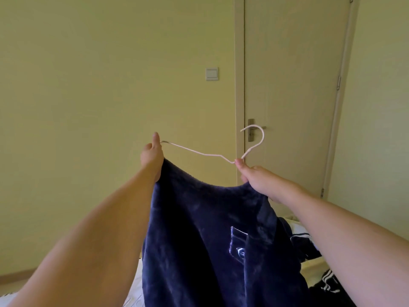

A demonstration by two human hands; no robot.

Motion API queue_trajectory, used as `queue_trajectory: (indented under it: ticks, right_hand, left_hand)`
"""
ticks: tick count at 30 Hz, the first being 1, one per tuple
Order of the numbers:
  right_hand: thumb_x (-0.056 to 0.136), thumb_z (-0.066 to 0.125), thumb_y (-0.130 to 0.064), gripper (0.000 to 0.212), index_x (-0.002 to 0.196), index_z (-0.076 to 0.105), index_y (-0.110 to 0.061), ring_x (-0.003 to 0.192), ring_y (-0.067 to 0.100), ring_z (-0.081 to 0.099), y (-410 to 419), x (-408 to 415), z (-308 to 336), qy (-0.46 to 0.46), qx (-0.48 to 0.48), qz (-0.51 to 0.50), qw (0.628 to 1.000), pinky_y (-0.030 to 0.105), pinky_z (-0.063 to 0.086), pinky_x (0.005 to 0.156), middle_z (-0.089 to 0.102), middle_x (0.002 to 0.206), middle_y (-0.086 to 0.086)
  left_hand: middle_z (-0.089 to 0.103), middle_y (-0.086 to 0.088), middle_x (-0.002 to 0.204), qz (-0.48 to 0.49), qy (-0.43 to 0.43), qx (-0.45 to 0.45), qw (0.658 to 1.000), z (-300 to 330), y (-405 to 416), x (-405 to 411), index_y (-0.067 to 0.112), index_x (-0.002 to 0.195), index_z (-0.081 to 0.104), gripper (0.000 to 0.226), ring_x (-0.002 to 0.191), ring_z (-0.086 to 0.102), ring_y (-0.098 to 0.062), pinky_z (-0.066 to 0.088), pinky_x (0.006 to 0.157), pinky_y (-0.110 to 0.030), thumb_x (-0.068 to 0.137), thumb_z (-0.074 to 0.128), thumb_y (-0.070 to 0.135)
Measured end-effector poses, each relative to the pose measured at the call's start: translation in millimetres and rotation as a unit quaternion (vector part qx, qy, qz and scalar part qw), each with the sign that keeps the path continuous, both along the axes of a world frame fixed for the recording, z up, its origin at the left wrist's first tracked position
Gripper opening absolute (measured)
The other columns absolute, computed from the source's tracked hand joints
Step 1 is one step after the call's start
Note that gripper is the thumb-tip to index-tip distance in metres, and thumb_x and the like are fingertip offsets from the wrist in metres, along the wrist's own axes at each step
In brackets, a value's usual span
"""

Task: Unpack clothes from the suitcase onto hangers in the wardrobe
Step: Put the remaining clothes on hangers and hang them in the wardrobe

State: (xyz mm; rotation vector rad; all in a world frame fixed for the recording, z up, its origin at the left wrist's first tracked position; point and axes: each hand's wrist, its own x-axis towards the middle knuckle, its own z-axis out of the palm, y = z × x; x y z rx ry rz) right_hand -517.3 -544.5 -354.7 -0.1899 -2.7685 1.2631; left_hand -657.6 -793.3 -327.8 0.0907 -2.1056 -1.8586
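Left hand [152, 155] grips one end of a thin white hanger [199, 153] together with the dark blue fleece garment [199, 235]; right hand [254, 176] pinches the hanger's neck below the hook, fabric gathered beneath. The garment hangs between both arms in open air, before a closed door [294, 85] and bare wall [99, 85].

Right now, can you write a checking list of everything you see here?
Surface: pale bed, mostly covered.
Job's things: dark blue fleecy garment held up; thin white hanger above its top edge.
Clutter: dark striped clothes on the bed.
Grippers: left hand grips garment and hanger end; right hand pinches the hanger's neck.
Cables: nothing seen.
Surroundings: yellow wall, light switch, closed door.
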Motion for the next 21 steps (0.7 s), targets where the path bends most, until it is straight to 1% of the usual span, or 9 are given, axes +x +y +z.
queue_trajectory:
  ticks: [3, 5, 7, 10, 13, 15, 18, 19, 21]
  right_hand:
    - [0.086, 0.02, -0.08, 0.071, 0.068, 0.054, -0.021, 0.063, 0.015, 0.047, 9.2, 0.3, 0.6, 0.0, 0.001, -0.018, 1.0, 0.033, 0.039, 0.07, 0.048, 0.067, -0.005]
    - [0.095, 0.029, -0.066, 0.068, 0.083, 0.066, -0.011, 0.062, 0.015, 0.048, 13.5, -2.0, -2.8, 0.005, -0.046, -0.027, 0.999, 0.031, 0.04, 0.068, 0.05, 0.063, -0.002]
    - [0.101, 0.038, -0.05, 0.054, 0.096, 0.068, -0.005, 0.06, 0.014, 0.039, 14.0, -3.2, -8.0, 0.002, -0.125, -0.022, 0.992, 0.028, 0.038, 0.07, 0.039, 0.061, -0.003]
    - [0.101, 0.04, -0.045, 0.043, 0.087, 0.062, -0.01, 0.065, 0.016, 0.034, 19.6, 2.1, -12.2, -0.031, -0.104, -0.004, 0.994, 0.032, 0.04, 0.084, 0.033, 0.065, -0.002]
    - [0.098, 0.042, -0.05, 0.046, 0.069, 0.047, -0.015, 0.066, 0.024, 0.04, 28.3, 11.9, -9.7, -0.087, -0.028, 0.013, 0.996, 0.041, 0.041, 0.093, 0.042, 0.07, 0.001]
    - [0.098, 0.041, -0.051, 0.048, 0.063, 0.041, -0.017, 0.06, 0.034, 0.032, 27.7, 15.4, -5.4, -0.119, 0.02, 0.025, 0.992, 0.045, 0.041, 0.086, 0.038, 0.067, 0.0]
    - [0.1, 0.04, -0.048, 0.049, 0.061, 0.037, -0.019, 0.055, 0.02, 0.026, 15.8, 13.6, -0.2, -0.137, 0.064, 0.03, 0.988, 0.032, 0.044, 0.085, 0.028, 0.056, -0.004]
    - [0.101, 0.04, -0.044, 0.047, 0.061, 0.037, -0.019, 0.051, 0.016, 0.023, 9.1, 11.2, 1.8, -0.134, 0.051, 0.036, 0.989, 0.025, 0.044, 0.074, 0.026, 0.053, -0.005]
    - [0.1, 0.044, -0.04, 0.044, 0.062, 0.038, -0.019, 0.044, 0.013, 0.017, -5.1, 6.6, 10.5, -0.11, 0.005, 0.049, 0.993, 0.024, 0.024, 0.048, 0.023, 0.049, -0.007]
  left_hand:
    - [0.046, -0.002, 0.069, 0.004, -0.024, -0.011, 1.0, -2.6, 5.0, 2.7, 0.011, 0.072, 0.057, 0.044, 0.066, 0.042, -0.019, 0.031, 0.054, -0.028, 0.097, 0.042, 0.044]
    - [0.045, -0.002, 0.065, -0.007, -0.026, -0.062, 0.998, -2.2, 8.0, 8.2, 0.011, 0.066, 0.055, 0.037, 0.061, 0.041, -0.02, 0.031, 0.054, -0.029, 0.093, 0.042, 0.035]
    - [0.047, -0.004, 0.065, -0.024, -0.024, -0.091, 0.995, -0.3, 6.2, 11.2, 0.012, 0.063, 0.055, 0.035, 0.06, 0.043, -0.02, 0.033, 0.056, -0.029, 0.088, 0.043, 0.033]
    - [0.05, -0.005, 0.061, -0.054, -0.01, -0.202, 0.978, -1.5, -9.0, 10.8, 0.011, 0.058, 0.055, 0.033, 0.058, 0.045, -0.023, 0.035, 0.057, -0.029, 0.082, 0.047, 0.032]
    - [0.032, -0.001, 0.055, -0.038, 0.039, -0.377, 0.924, -11.4, -23.9, 9.5, 0.016, 0.057, 0.038, 0.023, 0.056, 0.028, -0.023, 0.025, 0.053, -0.029, 0.074, 0.048, 0.027]
    - [0.03, -0.001, 0.056, -0.041, 0.093, -0.422, 0.901, -16.9, -25.7, 12.1, 0.016, 0.058, 0.035, 0.022, 0.058, 0.026, -0.023, 0.023, 0.052, -0.031, 0.075, 0.047, 0.024]
    - [0.042, -0.005, 0.055, -0.088, 0.17, -0.476, 0.858, -11.0, -4.8, 24.2, 0.01, 0.06, 0.043, 0.027, 0.059, 0.037, -0.026, 0.031, 0.056, -0.033, 0.082, 0.045, 0.026]
    - [0.042, -0.006, 0.055, -0.116, 0.204, -0.485, 0.842, -6.9, 7.8, 32.5, 0.009, 0.06, 0.043, 0.029, 0.061, 0.037, -0.027, 0.03, 0.059, -0.033, 0.081, 0.041, 0.028]
    - [0.039, -0.007, 0.056, -0.198, 0.262, -0.454, 0.828, -1.8, 37.1, 55.4, 0.008, 0.059, 0.041, 0.026, 0.06, 0.033, -0.025, 0.026, 0.061, -0.032, 0.077, 0.036, 0.027]
